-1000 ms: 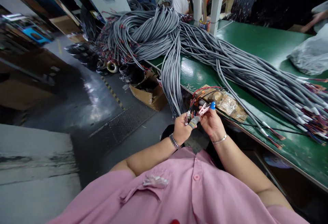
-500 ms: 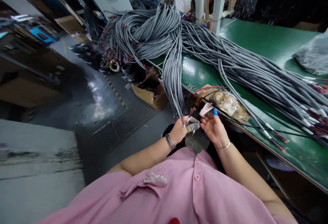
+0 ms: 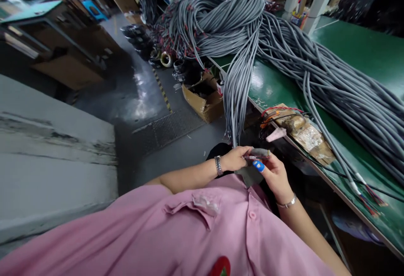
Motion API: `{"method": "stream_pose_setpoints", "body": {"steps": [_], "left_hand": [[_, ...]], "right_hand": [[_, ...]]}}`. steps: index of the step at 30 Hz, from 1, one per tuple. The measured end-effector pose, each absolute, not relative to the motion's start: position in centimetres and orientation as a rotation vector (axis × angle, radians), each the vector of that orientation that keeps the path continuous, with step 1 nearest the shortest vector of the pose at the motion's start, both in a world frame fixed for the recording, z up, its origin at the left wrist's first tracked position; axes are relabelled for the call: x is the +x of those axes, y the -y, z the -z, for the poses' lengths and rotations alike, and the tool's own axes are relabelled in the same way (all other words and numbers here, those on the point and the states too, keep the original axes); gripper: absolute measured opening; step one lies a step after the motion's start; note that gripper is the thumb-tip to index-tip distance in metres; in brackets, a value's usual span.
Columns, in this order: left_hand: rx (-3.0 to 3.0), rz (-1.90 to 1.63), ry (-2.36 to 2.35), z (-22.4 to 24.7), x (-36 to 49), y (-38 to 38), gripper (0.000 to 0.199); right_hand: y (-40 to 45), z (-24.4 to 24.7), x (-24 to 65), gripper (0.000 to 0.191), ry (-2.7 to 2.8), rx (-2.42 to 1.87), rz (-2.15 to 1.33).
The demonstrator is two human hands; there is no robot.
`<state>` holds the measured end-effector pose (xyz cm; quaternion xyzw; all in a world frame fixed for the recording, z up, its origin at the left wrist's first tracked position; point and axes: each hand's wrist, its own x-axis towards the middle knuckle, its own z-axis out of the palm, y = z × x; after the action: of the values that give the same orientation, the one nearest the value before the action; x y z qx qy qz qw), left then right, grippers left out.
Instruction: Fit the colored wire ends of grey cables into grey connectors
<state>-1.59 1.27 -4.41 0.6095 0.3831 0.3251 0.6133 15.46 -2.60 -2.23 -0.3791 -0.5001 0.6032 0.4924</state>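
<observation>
Grey cable (image 3: 234,128): wires (image 3: 251,157) clamped in left hand (image 3: 236,158), apparently for steadiness. Right hand (image 3: 278,176) adjacent; closure cannot be told. Pink clip (image 3: 276,134) beyond grip, presumably for reach.

Green-topped workbench (image 3: 362,53): large heap of grey multicore cables (image 3: 268,36), part hanging over edge; tape-covered brown pad (image 3: 315,141) at near edge. Grey floor (image 3: 139,86): open cardboard box (image 3: 208,110), yellow-black striped tape (image 3: 162,88).

Open room lies above the floor (image 3: 176,152) left of the left hand (image 3: 238,158). Grey cables (image 3: 239,95) hang in the way just beyond it, and the tabletop (image 3: 360,46) bars passage beyond the right hand (image 3: 277,177).
</observation>
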Motion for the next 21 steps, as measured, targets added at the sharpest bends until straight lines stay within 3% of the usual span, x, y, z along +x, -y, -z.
{"method": "stream_pose_setpoints", "body": {"steps": [6,11,15,21], "left_hand": [[1.649,-0.761,-0.824,2.7,-2.5,-1.0,0.03],[1.368,-0.83,-0.663,1.5,-4.0,-1.1,0.043],[1.262,-0.815,-0.616,0.8,-4.2,-0.7,0.038],[1.326,-0.744,-0.783,0.6,-3.5,0.1,0.043]], "right_hand": [[3.2,1.7,15.9,0.016,1.236,-0.999,-1.359],[3.1,1.8,16.2,0.014,1.246,-1.066,-1.295],[2.8,2.0,15.5,0.007,1.315,-1.107,-1.331],[2.2,2.2,14.0,0.013,1.077,-1.103,-1.425]]}}
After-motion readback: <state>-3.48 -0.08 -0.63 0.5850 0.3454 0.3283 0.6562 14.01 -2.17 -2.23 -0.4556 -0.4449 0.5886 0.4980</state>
